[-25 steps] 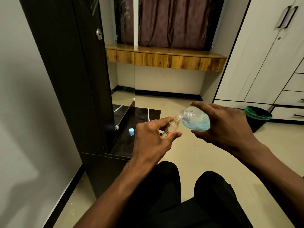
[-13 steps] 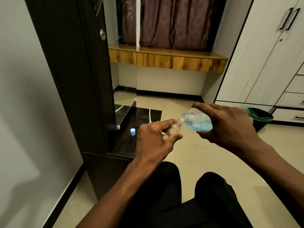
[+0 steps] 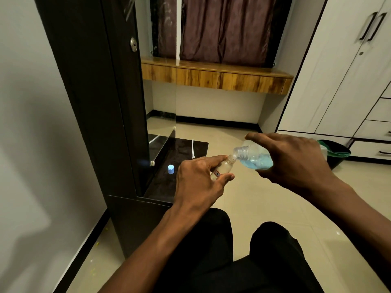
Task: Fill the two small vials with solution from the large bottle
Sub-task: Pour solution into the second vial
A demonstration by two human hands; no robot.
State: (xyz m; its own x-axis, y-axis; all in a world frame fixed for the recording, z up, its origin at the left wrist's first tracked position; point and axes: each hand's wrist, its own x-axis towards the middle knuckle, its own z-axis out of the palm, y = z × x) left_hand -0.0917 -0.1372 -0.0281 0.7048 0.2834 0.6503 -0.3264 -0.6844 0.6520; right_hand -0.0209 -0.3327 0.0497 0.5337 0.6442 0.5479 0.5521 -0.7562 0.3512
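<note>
While the right hand point(image 3: 296, 161) is gripping the large bottle point(image 3: 254, 158), fingers curled over it and tipping its neck down, the left hand point(image 3: 196, 182) is pinching the small vial point(image 3: 224, 166) between thumb and forefinger, the two mouths seemingly touching above the floor point(image 3: 243, 197). Pouring well is likely calling for a slow tilt and a steady vial, the opening being narrow. Fingers are hiding the vial's fill level, any stream is proving too faint to see, and the second vial is not showing.
</note>
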